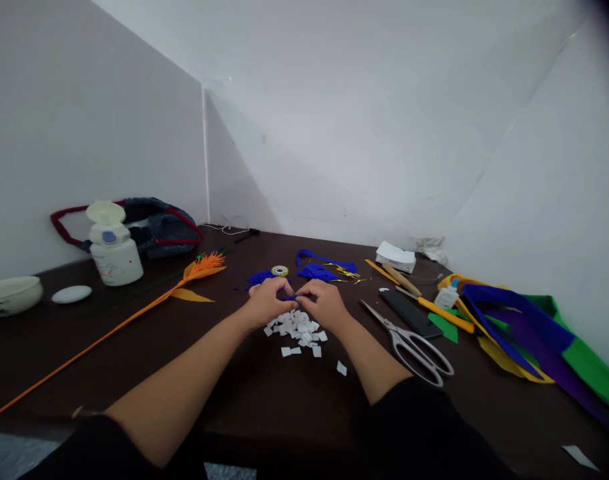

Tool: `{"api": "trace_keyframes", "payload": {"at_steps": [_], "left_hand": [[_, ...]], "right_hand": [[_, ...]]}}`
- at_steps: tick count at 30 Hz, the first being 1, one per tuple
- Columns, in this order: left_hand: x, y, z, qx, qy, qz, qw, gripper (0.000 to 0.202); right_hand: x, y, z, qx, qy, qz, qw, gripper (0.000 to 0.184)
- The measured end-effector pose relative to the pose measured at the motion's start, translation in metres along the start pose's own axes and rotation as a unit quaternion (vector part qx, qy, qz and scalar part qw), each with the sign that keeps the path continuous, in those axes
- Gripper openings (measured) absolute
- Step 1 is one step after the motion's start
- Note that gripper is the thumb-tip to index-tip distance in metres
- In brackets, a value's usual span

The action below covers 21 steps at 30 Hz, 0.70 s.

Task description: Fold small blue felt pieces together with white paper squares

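- The left hand (267,301) and right hand (328,304) meet fingertip to fingertip at the middle of the dark bench (244,393). Each grip is pinched closed on a small blue paper piece (290,297) held between them, just above the bench.
- The blue piece is mostly covered by the fingers, so its shape cannot be made out.
- At 6 o'clock from the hands, touching their heels, lies a pile of white paper squares (297,330).
- At 9 o'clock stands a white bottle (113,252) with its flip cap open. Its wall is opaque and the contents do not show.
- Further out at 9 o'clock a pale bowl (9,293) is cut off by the picture's edge, and its inside is out of sight. A white oval disc (72,294) lies beside it.
- At 10 o'clock a dark bag (152,227) with red trim slumps against the wall, its contents hidden.
- An orange paper flower (204,265) lies at 10 o'clock, its long stem running to 8 o'clock.
- At 12 o'clock are a tape roll (279,271) and blue paper scraps (317,271).
- At 3 o'clock scissors (414,343) lie closed. Beyond them are a yellow-handled cutter (442,312), a small glue bottle (447,294) and coloured paper sheets (524,327).
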State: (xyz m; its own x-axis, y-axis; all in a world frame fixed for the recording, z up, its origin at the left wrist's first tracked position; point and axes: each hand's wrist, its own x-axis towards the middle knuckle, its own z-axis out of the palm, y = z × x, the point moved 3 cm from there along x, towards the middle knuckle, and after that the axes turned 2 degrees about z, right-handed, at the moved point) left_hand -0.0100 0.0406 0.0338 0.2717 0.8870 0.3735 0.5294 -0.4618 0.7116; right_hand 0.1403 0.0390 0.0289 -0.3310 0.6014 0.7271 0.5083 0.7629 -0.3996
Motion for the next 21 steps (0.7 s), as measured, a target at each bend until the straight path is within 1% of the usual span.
{"api": "trace_keyframes", "payload": {"at_steps": [5, 8, 10, 13, 15, 16, 18, 21], "left_hand": [[0.002, 0.001, 0.0, 0.015, -0.02, 0.052, 0.998, 0.016], [0.001, 0.002, -0.001, 0.03, -0.005, 0.057, 0.998, 0.011], [0.0, 0.005, -0.001, 0.048, 0.012, 0.051, 0.997, 0.007], [-0.003, 0.01, -0.003, 0.081, 0.038, 0.037, 0.995, 0.004], [-0.003, 0.011, -0.004, 0.087, 0.046, 0.026, 0.995, 0.007], [-0.003, 0.011, -0.005, 0.077, 0.046, 0.024, 0.996, 0.01], [-0.002, 0.009, -0.005, 0.036, 0.043, 0.031, 0.998, 0.018], [0.0, 0.004, -0.002, -0.022, 0.019, 0.048, 0.998, 0.024]], "right_hand": [[0.001, -0.003, -0.002, -0.009, 0.004, -0.01, 1.0, 0.009], [0.001, -0.004, -0.002, 0.006, 0.002, 0.01, 1.0, 0.008], [0.001, -0.004, -0.002, 0.028, 0.0, 0.046, 0.999, 0.007], [0.001, 0.0, -0.004, 0.075, 0.009, 0.13, 0.989, 0.006], [0.001, 0.003, -0.006, 0.103, 0.02, 0.179, 0.978, 0.009], [0.001, 0.004, -0.007, 0.112, 0.024, 0.191, 0.975, 0.01], [0.002, 0.004, -0.008, 0.113, 0.026, 0.19, 0.975, 0.01], [0.003, 0.002, -0.009, 0.096, 0.025, 0.154, 0.983, 0.008]]}}
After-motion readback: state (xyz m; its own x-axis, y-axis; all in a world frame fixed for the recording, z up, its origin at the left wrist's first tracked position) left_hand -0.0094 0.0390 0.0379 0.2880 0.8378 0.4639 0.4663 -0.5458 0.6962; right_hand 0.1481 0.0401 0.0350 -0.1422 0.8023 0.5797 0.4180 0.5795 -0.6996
